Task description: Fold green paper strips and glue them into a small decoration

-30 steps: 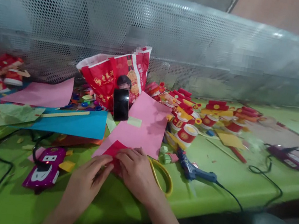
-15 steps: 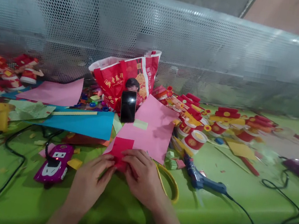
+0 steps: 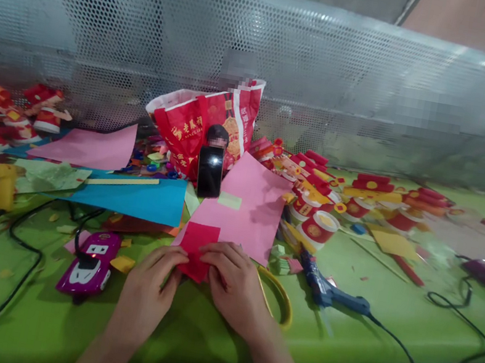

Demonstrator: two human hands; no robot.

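Note:
A small piece of red paper (image 3: 197,249) is gripped at its two sides between my hands, over the front end of a pink sheet (image 3: 250,208). My left hand (image 3: 153,278) pinches its left edge with thumb and fingers. On the right edge, my right hand (image 3: 233,286) is closed on it, fingertips on top and thumb near the lower side. The paper's upper part lies flat, while its lower part bends towards me. Close to my right hand are yellow-handled scissors (image 3: 285,302), partly hidden by it.
A purple power strip (image 3: 91,264) sits left, a blue glue gun (image 3: 330,294) right, both with trailing cords. Behind stand a phone (image 3: 209,172), a red bag (image 3: 186,128) and red-and-white paper cups (image 3: 319,227). A yellow glue gun (image 3: 3,186) is far left.
My hands have moved slightly apart, and more of the red paper's lower part shows between them. The whole view has shifted a little.

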